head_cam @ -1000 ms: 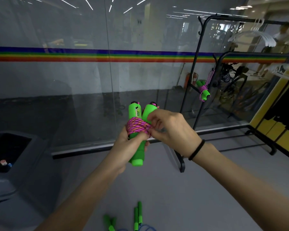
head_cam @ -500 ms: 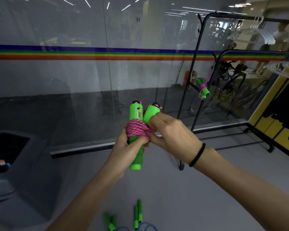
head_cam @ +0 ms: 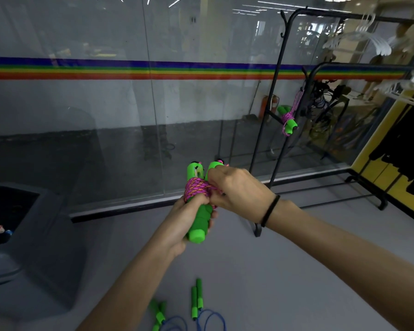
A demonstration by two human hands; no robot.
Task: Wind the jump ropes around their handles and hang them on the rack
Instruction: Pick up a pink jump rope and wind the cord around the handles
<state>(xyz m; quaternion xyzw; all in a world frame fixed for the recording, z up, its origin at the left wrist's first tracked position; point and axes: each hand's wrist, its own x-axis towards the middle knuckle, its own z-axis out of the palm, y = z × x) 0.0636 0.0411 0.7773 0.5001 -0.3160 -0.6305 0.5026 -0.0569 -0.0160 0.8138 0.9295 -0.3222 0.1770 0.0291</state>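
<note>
Head view, left hand: Your left hand [head_cam: 184, 220] has its fingers wrapped tight round the lower half of a pair of bright green foam jump-rope handles [head_cam: 198, 218]. You hold them upright, side by side, at the middle of the view.
Head view, cord: A pink-and-orange braided cord [head_cam: 197, 188] is wound in a thick band round both handles, just above your left thumb.
Head view, right hand: Your right hand [head_cam: 237, 189] curls its fingers in and pinches the cord at the right edge of the band. A black wrist band [head_cam: 270, 211] circles that wrist.
Head view, rack: A black metal tube rack [head_cam: 280, 91] stands beyond your hands to the right, well apart from the held handles.
Head view, hung rope: A second green-handled rope wound in pink cord [head_cam: 287, 120] hangs on the rack's side.
Head view, floor: Two green-handled ropes with loose blue cords [head_cam: 196, 299] lie on the grey floor below your arms.
Head view, surroundings: A dark grey bin [head_cam: 46, 235] sits at the left, and a glass wall with a rainbow stripe [head_cam: 129, 70] runs behind everything.
</note>
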